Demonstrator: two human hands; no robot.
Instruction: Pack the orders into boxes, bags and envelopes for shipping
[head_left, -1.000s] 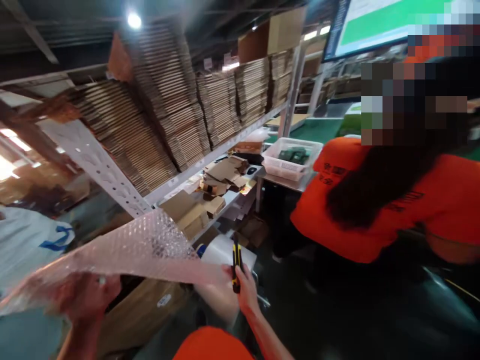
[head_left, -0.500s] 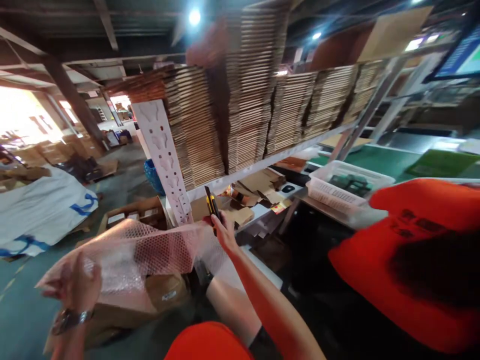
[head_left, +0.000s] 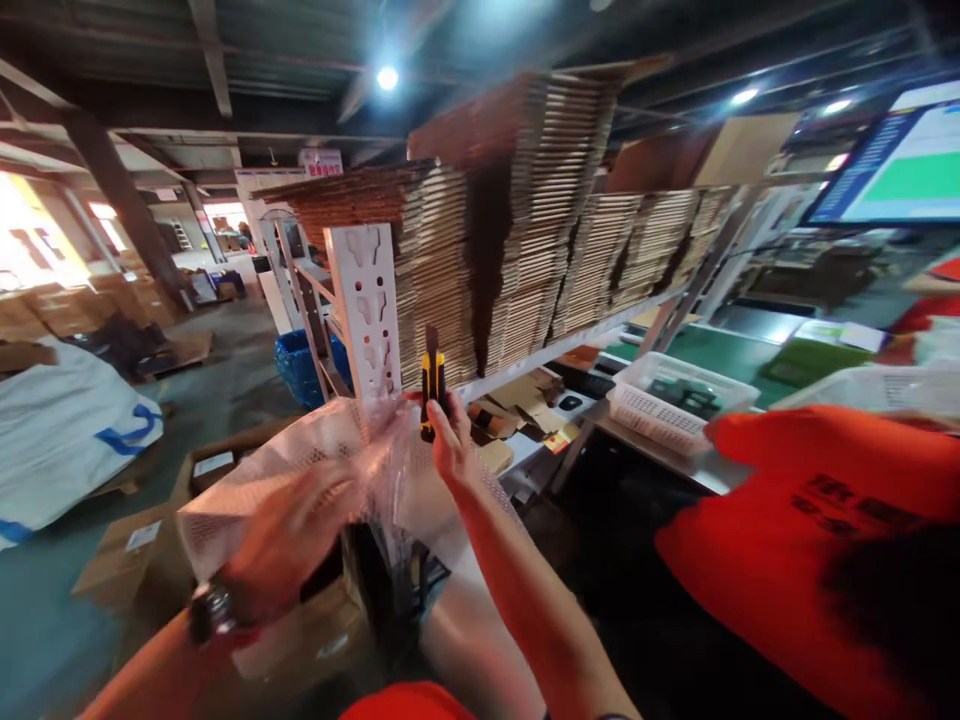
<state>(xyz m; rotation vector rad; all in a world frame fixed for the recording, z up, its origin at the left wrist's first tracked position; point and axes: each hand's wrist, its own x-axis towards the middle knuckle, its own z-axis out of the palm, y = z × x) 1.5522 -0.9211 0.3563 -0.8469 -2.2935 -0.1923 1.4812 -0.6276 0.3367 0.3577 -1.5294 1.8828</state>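
My right hand (head_left: 452,440) is closed around a yellow and black utility knife (head_left: 433,390), its blade pointing up. Clear pinkish bubble wrap (head_left: 259,480) hangs bunched below and left of the knife, against the shelf post. In front of the wrap is my left hand (head_left: 296,530), with a watch on its wrist. Motion smears its fingers, which reach toward the bunched part of the wrap; whether they grip it cannot be made out. Beneath the wrap stands an open cardboard box (head_left: 161,530), partly covered by it.
A white perforated shelf post (head_left: 367,310) stands ahead, beside stacked flat cardboard (head_left: 544,200). A white plastic basket (head_left: 679,400) is to the right. Close on my right is a person in a red shirt (head_left: 765,550). A white sack (head_left: 67,430) lies at left.
My left hand has moved right and inward, toward my right hand. The bubble wrap, stretched out before, is now bunched. My right hand still holds the knife, and the view has shifted.
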